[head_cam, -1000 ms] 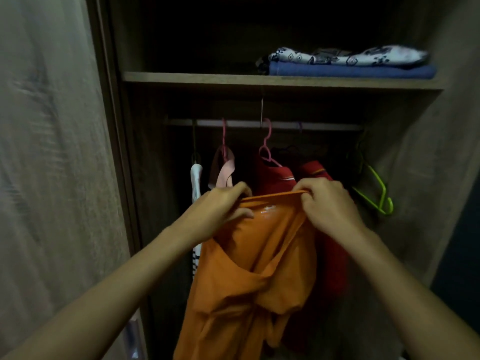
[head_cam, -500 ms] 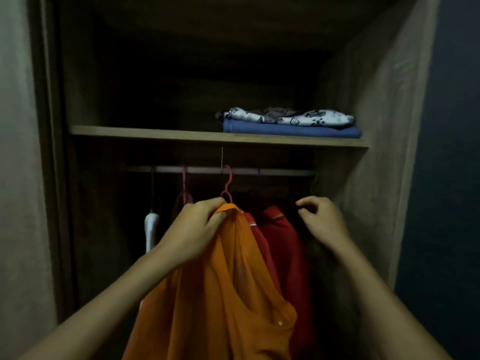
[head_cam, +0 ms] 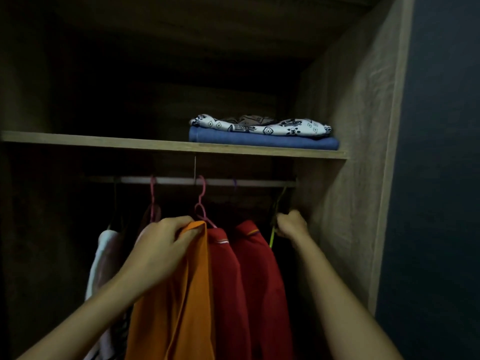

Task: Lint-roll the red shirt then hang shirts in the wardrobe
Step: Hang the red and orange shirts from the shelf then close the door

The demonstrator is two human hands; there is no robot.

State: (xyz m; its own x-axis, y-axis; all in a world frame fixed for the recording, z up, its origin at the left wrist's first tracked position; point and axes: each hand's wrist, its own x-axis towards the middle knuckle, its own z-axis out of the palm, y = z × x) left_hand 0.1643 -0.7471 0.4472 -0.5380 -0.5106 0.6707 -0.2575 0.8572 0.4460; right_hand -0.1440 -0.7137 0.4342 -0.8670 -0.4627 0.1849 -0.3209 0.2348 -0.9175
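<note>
Gripping the top edge of an orange shirt (head_cam: 179, 294), the person's left hand (head_cam: 163, 245) is holding the garment up in front of the wardrobe's hanging rail (head_cam: 207, 182), its fingers curled over the bunched fabric just below the hook of a pink hanger (head_cam: 201, 203). The right hand (head_cam: 291, 226) is reaching to the far right end of the rail, its fingers closed around a yellow-green hanger (head_cam: 272, 239) that is hanging close beside the wardrobe's right wall (head_cam: 350, 178); how much of that hanger is sitting on the rail is hard to tell in the dim light.

Between the two hands, two red shirts are hanging side by side: the nearer red shirt (head_cam: 226, 281), with a pale stripe at its collar, is touching the orange one, and the second red shirt (head_cam: 259, 281) is hanging just to its right. Left of the orange shirt, a white garment (head_cam: 104, 261) is drooping from the rail, with another pink hanger (head_cam: 153, 198) dangling above it.

Above the rail, a wooden shelf (head_cam: 104, 142) is carrying a small stack at its right end: a folded blue cloth (head_cam: 259, 140) is lying flat, and a white patterned cloth (head_cam: 272, 127) is resting on top of it. The wardrobe interior is sitting in deep shadow, and a dark blue wall (head_cam: 441, 178) is showing to the right of the cabinet.
</note>
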